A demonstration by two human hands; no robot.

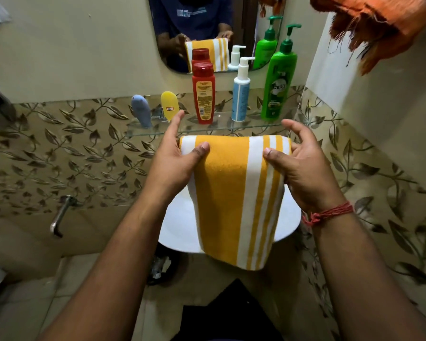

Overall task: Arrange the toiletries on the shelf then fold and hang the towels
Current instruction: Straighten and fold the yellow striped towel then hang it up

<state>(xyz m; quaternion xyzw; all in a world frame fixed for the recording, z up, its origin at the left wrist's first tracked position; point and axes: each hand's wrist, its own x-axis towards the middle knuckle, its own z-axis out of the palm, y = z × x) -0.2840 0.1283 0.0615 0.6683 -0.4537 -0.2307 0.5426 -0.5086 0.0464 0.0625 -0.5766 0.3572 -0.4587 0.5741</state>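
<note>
A folded yellow-and-white striped towel (231, 193) hangs down in front of me, below the glass shelf (158, 130). My left hand (175, 158) grips its top left corner and my right hand (303, 166) grips its top right edge. On the shelf stand a red bottle (203, 94), a white-and-blue pump bottle (241, 94) and a green pump bottle (278, 77). A grey-blue toothbrush cap (141, 110) and a yellow one (169, 104) sit at the shelf's left. An orange frayed towel (374, 23) hangs at the top right.
A mirror (207, 28) above the shelf reflects the towel and bottles. A white basin (180, 227) sits under the towel. A metal tap (60, 215) sticks out of the leaf-patterned tile wall at left. A wall corner juts in at right.
</note>
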